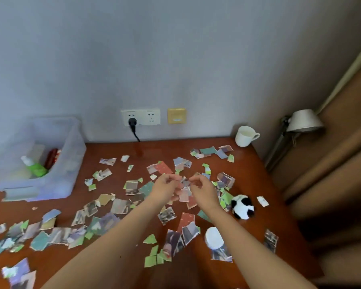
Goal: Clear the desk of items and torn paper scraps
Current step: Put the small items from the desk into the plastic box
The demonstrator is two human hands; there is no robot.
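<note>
Left hand (167,184) and right hand (201,187) pinch one paper scrap (185,181) over the desk (111,150).

My arms reach forward, left hand (166,184) and right hand (200,187) close together (fingers curled), pinching one paper scrap (184,181).

Reddish-brown desk (117,151); black-and-white panda toy (242,206); white mug (245,136).

bin (71,159) left, mug (245,136) right, scraps (117,205) between
</note>
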